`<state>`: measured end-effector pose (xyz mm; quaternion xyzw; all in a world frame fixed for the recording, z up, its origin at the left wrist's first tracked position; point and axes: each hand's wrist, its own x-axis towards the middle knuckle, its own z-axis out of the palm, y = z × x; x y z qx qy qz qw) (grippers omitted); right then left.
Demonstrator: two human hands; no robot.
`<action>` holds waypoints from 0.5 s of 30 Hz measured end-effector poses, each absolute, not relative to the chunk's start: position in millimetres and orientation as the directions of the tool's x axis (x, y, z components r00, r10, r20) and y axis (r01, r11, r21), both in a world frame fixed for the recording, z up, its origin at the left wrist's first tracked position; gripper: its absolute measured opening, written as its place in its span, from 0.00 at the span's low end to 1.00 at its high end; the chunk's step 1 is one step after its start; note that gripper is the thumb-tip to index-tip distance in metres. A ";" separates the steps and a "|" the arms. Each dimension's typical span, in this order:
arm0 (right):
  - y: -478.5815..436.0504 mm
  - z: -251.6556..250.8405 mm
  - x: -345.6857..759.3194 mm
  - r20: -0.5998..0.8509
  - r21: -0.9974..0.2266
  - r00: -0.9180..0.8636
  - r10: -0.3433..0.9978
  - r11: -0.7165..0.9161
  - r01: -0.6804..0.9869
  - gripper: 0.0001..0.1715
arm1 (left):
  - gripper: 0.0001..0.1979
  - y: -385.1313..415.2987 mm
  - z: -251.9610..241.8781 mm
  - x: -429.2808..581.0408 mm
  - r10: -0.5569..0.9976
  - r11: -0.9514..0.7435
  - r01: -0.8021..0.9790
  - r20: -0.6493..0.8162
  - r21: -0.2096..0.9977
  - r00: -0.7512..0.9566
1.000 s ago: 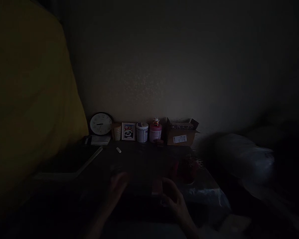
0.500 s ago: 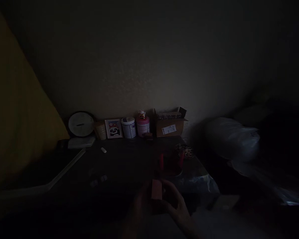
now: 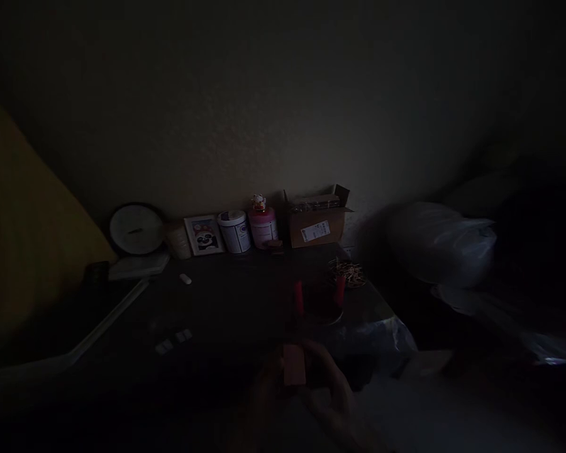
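Observation:
In deep shadow at the bottom of the head view, a small pinkish box [image 3: 294, 365] stands between my two hands. My right hand [image 3: 334, 387] curls round its right side, fingers above and thumb below. On the other side, my left hand [image 3: 263, 387] is very dim, with its fingers closed against the left edge of the box. Just beyond the hands, two red handle-like parts [image 3: 299, 297] rise from a dark object with a curved pale edge. A tangled bundle of thin brown strands [image 3: 351, 274] lies behind it.
Along the wall stand a round dial [image 3: 136, 229], a framed panda picture [image 3: 204, 236], a white tin [image 3: 234, 233], a pink-lidded tin [image 3: 264, 231] and an open carton [image 3: 317, 230]. Small white pieces [image 3: 164, 346] lie on the dark table [image 3: 226, 302]. Plastic bags [image 3: 443, 245] sit right.
The view has shifted slightly, so the items along the wall appear higher and further left. The pinkish box stays between both hands and shows a little lower and tilted differently.

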<state>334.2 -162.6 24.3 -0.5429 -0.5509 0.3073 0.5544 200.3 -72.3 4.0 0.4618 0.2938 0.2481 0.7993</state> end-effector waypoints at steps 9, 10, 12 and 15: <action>-163.3 26.4 329.3 0.301 -0.928 0.183 0.936 0.243 0.282 0.27 | 0.16 -75.9 3.7 197.9 0.679 0.465 -0.142 -0.249 0.874 0.691; -163.3 25.0 329.3 0.309 -0.924 0.184 0.933 0.248 0.290 0.27 | 0.16 -76.0 3.7 197.7 0.681 0.467 -0.145 -0.249 0.872 0.688; -163.1 21.5 329.5 0.334 -0.914 0.176 0.926 0.272 0.303 0.28 | 0.15 -76.1 3.6 197.2 0.685 0.472 -0.155 -0.250 0.868 0.684; -163.0 19.2 330.0 0.357 -0.901 0.164 0.919 0.293 0.322 0.30 | 0.16 -76.5 3.2 196.5 0.692 0.484 -0.181 -0.248 0.856 0.678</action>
